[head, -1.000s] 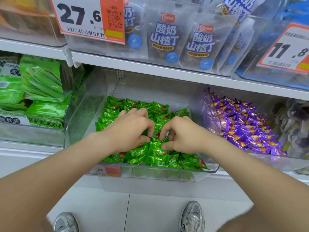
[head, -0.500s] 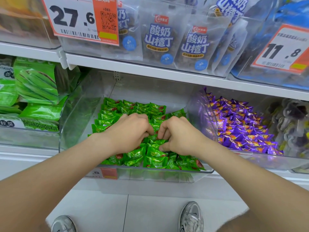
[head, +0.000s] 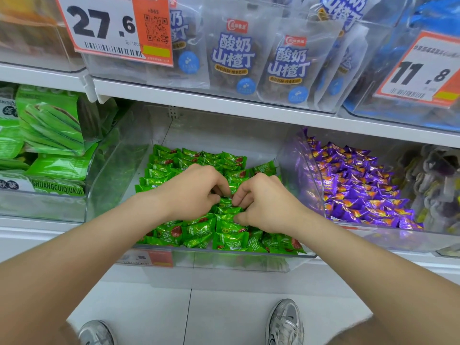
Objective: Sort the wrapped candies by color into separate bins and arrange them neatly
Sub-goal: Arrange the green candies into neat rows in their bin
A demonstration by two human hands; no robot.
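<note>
**Two hands in a bin of green wrapped candies**

Seen from above, the left hand (head: 191, 192) and right hand (head: 263, 205) meet at the middle of a clear plastic bin (head: 117, 175) on a white shop shelf (head: 224, 105). Both have their fingers curled, knuckles up. They pinch the green candies (head: 199, 232) between fingertips and thumbs, and the two hands almost touch.

The green candies are small, shiny, crinkled pillow packs. They lie in rows that fill the bin floor from the back to the low front lip. The back rows are flat and even, and those nearest the lip overlap loosely. The bin's tall clear side walls close in left and right. There is open room above the candies, under the upper shelf.

Just to the right, a second clear bin (head: 298, 170) holds glossy purple candies (head: 361, 190) heaped together. To the left are flat green snack packets (head: 49, 125). Above hang frosted pouches (head: 234, 53) with blue lettering and a large price tag (head: 112, 28) reading 27.6.

Below the shelf is a pale tiled floor (head: 174, 314), with silver-grey trainers (head: 286, 322) at the bottom edge.
</note>
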